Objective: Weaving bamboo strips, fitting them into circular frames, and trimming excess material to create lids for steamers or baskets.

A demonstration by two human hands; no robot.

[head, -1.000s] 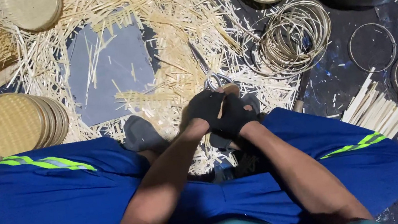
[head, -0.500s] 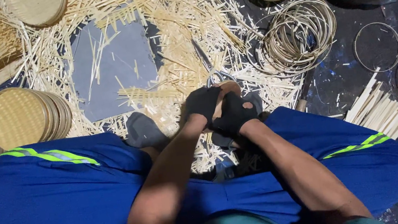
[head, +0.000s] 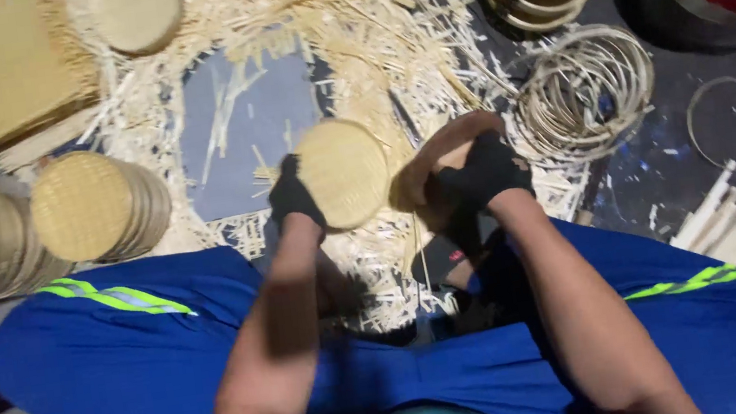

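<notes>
Item: round woven bamboo disc (head: 343, 173), held at its left edge in the closed grip of the gloved left hand (head: 294, 199), above the strip-littered floor (head: 254, 118). Right hand (head: 467, 171), gloved, is curled shut at the disc's right edge; what it holds cannot be told. Step judged: edge trimming; next calls for turning the disc steadily.

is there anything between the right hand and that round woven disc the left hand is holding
Nothing visible does. The left hand grips the round woven disc at its left edge, and the right hand sits just off its right edge, with only a narrow gap over the loose bamboo slivers on the floor.
</notes>
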